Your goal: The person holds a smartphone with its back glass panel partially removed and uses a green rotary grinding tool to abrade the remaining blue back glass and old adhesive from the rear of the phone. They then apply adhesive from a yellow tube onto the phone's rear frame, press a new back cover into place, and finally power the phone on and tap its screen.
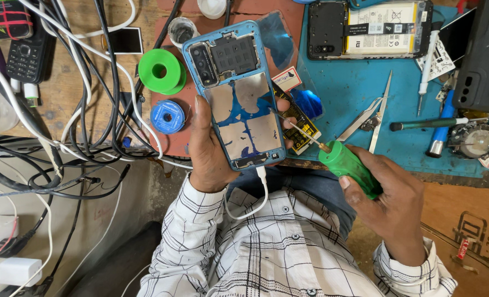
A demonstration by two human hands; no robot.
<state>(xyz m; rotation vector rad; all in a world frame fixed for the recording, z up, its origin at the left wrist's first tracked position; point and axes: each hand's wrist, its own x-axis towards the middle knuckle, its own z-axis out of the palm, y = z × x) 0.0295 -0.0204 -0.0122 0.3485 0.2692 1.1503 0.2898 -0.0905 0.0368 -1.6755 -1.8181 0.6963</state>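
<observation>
My left hand (208,151) grips an opened blue phone (234,93) from behind, its back cover off and bare metal plates with blue patches showing. A white cable (262,192) is plugged into the phone's bottom end. My right hand (390,198) holds a green-handled screwdriver (346,165). Its thin shaft slants up to the left and its tip (274,114) touches the phone's right edge, near my left fingers.
A blue mat (354,82) carries a second opened phone with its battery exposed (371,27), tweezers (365,121), more screwdrivers (429,124) and a dark case (484,55). A green spool (162,70) and a blue spool (168,116) lie left of the phone. Tangled cables (85,110) fill the left side.
</observation>
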